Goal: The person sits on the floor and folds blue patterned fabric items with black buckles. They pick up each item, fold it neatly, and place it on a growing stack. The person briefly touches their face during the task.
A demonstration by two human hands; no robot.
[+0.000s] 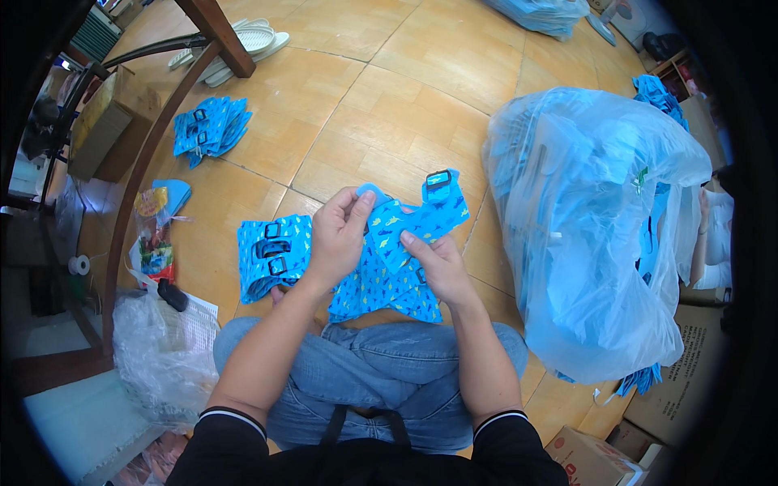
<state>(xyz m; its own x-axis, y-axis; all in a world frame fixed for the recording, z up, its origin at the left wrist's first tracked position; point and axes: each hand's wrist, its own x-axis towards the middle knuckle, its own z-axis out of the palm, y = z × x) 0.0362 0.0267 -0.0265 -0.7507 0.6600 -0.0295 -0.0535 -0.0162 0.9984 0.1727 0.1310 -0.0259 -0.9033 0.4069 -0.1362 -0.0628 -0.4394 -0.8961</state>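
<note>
At frame centre, your left hand (pixel 340 231) and right hand (pixel 438 267) pinch dinosaur-print fabric (pixel 440 217), probably light and limp, best held by its edges.

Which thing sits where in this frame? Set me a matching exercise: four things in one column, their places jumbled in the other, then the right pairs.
Things
1. Large, bulging, translucent plastic bag
2. White, openwork sandals
3. Blue fabric piece printed with yellow and dark-blue figures
4. Crumpled, clear plastic wrapping

Places
A. Upper left, near a dark brown wooden leg
B. Lower left of the picture
C. Right side of the picture
D. Between the left hand and the right hand

Pairs: 1-C; 2-A; 3-D; 4-B
</note>
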